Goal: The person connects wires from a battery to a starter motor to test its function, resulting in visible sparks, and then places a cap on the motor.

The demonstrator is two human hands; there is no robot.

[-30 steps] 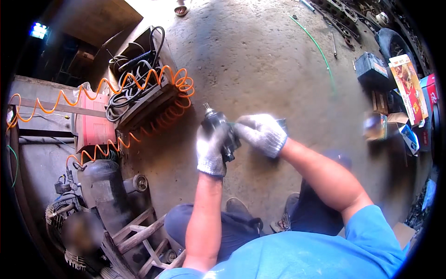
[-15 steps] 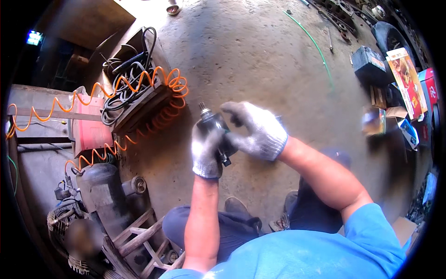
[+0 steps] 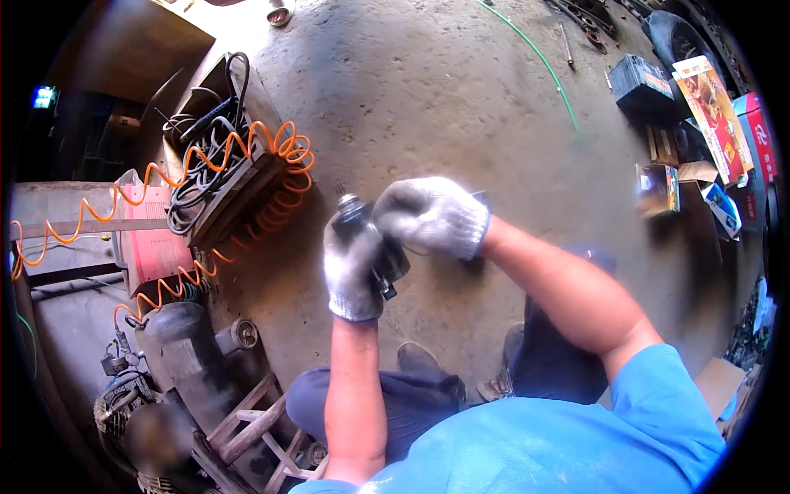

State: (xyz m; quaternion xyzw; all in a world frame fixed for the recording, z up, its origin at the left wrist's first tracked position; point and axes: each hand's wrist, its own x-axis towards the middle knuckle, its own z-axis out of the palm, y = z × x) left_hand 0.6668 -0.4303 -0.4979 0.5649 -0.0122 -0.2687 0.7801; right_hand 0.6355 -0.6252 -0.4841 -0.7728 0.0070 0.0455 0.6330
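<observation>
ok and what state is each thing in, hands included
dark mechanical part: held, tilted
left hand: gloved, closed around that part
right hand: gloved, curled close to it, grip unclear
wooden box: open-topped, filled
cables: looped, tangled in the box
orange hose: coiled
green hose: uncoiled, curving

Two gloved hands (image 3: 352, 270) and one dark device (image 3: 392, 264) at centre; one orange coiled hose (image 3: 294, 149) at ten o'clock, one green hose (image 3: 541, 62) at one, one tyre (image 3: 663, 36) at two.
</observation>
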